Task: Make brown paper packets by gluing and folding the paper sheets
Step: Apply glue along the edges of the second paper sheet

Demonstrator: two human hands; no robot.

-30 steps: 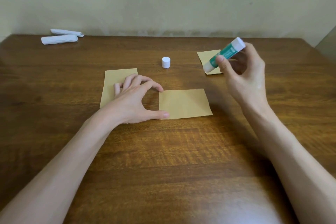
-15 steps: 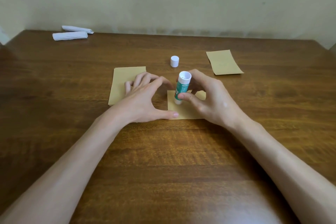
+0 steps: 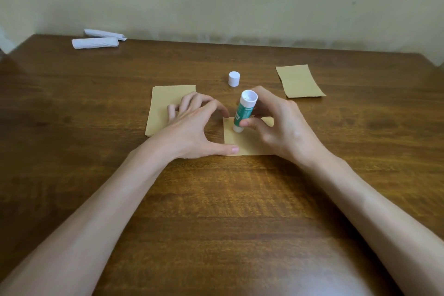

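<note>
The left hand point(image 3: 192, 127) lies spread, thumb pressing the near corner of the brown sheet point(image 3: 247, 144) between the hands so it cannot slide; the right hand point(image 3: 281, 125) pinches the glue stick point(image 3: 243, 114) tip-down on that sheet, presumably spreading glue (cap point(image 3: 234, 78) just beyond). A paper stack point(image 3: 165, 108) lies under the left fingers.
</note>
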